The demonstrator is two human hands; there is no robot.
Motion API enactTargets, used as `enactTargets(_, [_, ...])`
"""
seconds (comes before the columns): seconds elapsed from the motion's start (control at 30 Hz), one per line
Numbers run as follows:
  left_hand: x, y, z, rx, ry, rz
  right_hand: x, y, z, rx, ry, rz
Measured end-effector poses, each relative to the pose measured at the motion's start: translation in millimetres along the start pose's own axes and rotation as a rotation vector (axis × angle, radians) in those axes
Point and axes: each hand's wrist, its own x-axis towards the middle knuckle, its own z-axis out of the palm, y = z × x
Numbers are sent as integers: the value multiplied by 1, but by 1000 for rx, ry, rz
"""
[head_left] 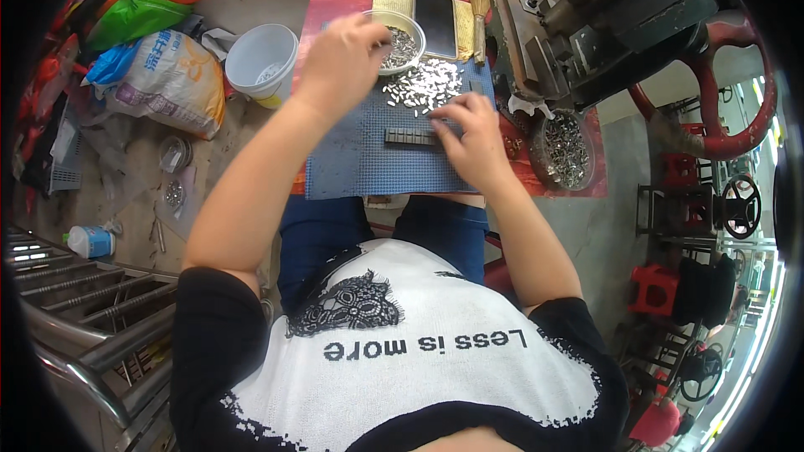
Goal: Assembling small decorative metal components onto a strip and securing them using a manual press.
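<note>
My left hand is over the left part of a round bowl of small metal pieces, fingers curled together. Whatever the fingertips hold, if anything, is too small to make out. Below the bowl, a loose pile of small shiny metal pieces is spread on a blue ribbed mat. A dark slotted metal bar lies crosswise on the mat. By its right end is my right hand, thumb and fingers bent toward each other in a pinch. Its fingertips hide what is between them.
Beyond the pile lie a dark-screened phone and a straw brush. A machine with a red handwheel stands at the right, above a container of metal parts. At the left are a white bucket and a stuffed sack.
</note>
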Motion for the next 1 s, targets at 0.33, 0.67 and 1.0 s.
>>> enactTargets(0.33, [-41,32,36,-234,-274,-49,30,22,-1,-62,-142,-150])
enactTargets(0.67, [-36,36,33,-80,-445,-76,6,13,-40,14,-328,-128])
enactTargets(1.0, [-54,26,2,-418,-508,-282,-1,15,-37,59,-242,-110])
